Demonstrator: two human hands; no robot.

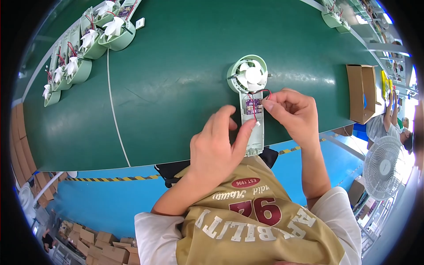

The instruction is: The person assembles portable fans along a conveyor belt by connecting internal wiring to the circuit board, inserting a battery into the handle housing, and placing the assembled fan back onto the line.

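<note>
A pale green handheld fan (259, 140) lies on the green table, its round head away from me and its handle toward me. White blades (253, 75) show in the ring. In the open handle sits a purple circuit board (253, 106), with red and black wires (266, 91) running by it. A small white connector (258, 124) lies beside my left thumb. My left hand (216, 143) holds the handle's left edge, thumb over the top and fingers alongside. My right hand (295, 112) is closed in a pinch by the board's right side, at the wires; its fingertips partly hide what they grip.
Several similar open fan bodies (117, 37) stand at the far left, beside a small white square piece (140, 23). More fan bodies (332, 18) are at the far right. A cardboard box (361, 92) stands at the right edge. Beyond it are a large white fan (383, 168) and another person (393, 126).
</note>
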